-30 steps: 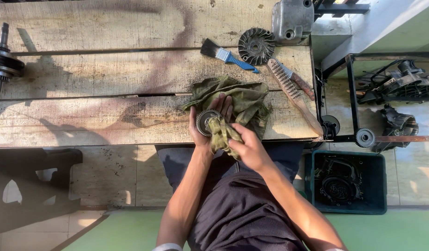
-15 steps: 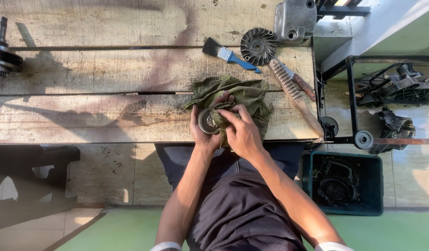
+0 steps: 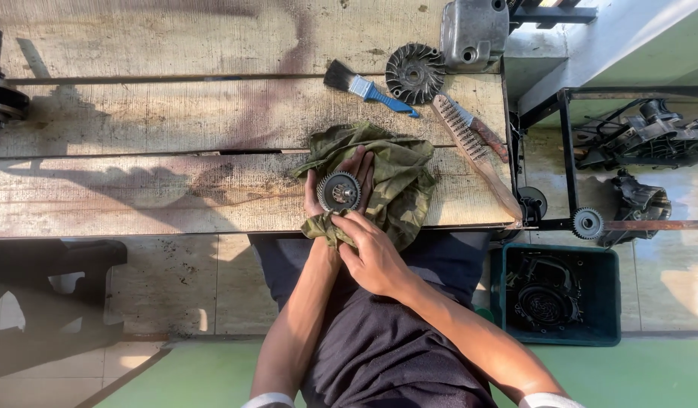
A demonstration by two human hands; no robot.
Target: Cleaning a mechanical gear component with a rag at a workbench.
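My left hand (image 3: pixel 324 198) holds a round toothed metal gear (image 3: pixel 339 192) over the front edge of a worn wooden workbench (image 3: pixel 152 181). A green camouflage rag (image 3: pixel 398 177) lies under and around the gear, spread on the bench. My right hand (image 3: pixel 373 253) grips a bunched part of that rag just below the gear, at the bench edge.
Behind the rag lie a blue-handled paintbrush (image 3: pixel 368 87), a finned metal wheel (image 3: pixel 414 72), a wire brush (image 3: pixel 473 140) and a grey engine cover (image 3: pixel 475 32). A crankshaft (image 3: pixel 0 98) rests at far left. A green crate (image 3: pixel 560 291) with parts stands on the floor at right, beside a metal frame (image 3: pixel 583 219).
My right hand slid from over the gear down toward me with the rag, uncovering the gear's face. My left hand kept the gear in place.
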